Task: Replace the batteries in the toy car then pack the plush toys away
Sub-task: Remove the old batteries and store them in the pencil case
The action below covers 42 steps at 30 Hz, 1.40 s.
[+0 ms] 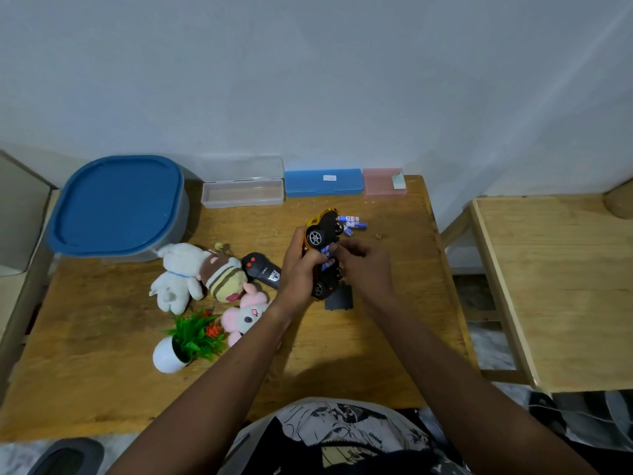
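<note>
Left hand (297,269) grips the upturned toy car (323,248); right hand (364,265) pinches a battery (328,263) at its underside

One view only, head-worn and wide-angle, so we have no second angle to compare. We look forward and steeply down from above the seated person's lap, printed shirt (342,437) at the bottom edge. Both forearms run up from the lower frame to mid-frame. The wooden table (102,371) fills the centre, seen close; its far edge meets the wall (308,63), which takes the whole upper half. A second table (555,286) sits at the right edge, lines bowed by the lens
</note>
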Available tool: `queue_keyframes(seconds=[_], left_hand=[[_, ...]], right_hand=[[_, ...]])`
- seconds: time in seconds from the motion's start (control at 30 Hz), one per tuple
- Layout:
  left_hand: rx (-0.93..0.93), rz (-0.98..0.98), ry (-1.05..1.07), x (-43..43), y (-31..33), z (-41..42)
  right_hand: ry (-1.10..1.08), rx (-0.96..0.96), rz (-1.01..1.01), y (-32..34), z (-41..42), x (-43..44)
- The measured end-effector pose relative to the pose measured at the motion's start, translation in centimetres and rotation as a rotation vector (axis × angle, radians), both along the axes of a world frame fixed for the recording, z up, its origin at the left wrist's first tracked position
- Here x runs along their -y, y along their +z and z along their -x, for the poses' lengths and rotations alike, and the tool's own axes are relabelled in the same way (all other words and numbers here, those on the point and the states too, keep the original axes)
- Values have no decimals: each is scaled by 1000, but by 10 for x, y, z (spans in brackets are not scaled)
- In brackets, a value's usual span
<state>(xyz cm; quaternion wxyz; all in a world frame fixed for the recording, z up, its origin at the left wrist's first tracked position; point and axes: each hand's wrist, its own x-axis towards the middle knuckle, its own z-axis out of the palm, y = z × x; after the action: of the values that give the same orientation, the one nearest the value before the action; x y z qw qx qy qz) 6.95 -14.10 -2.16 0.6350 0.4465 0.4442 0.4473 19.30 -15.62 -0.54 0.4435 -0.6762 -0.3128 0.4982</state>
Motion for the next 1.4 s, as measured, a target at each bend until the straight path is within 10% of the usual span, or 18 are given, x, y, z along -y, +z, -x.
queue_keyframes(seconds=[0.5,0.8,0.93,1.13,1.4], left_hand=[[189,85,52,-6,-4,-4],[478,550,-39,-18,1,11],[448,549,-99,-20,5,16],[437,560,-166,-22,10,17],[308,584,-376,-29,25,24]], right_hand=[[-27,-170,5,14,-4,-5],[-149,-526,-7,28,-25,-16],[210,-18,79,31,-31,-15],[644,739,-367,26,-27,-14],[941,926,-515,29,-33,-27]])
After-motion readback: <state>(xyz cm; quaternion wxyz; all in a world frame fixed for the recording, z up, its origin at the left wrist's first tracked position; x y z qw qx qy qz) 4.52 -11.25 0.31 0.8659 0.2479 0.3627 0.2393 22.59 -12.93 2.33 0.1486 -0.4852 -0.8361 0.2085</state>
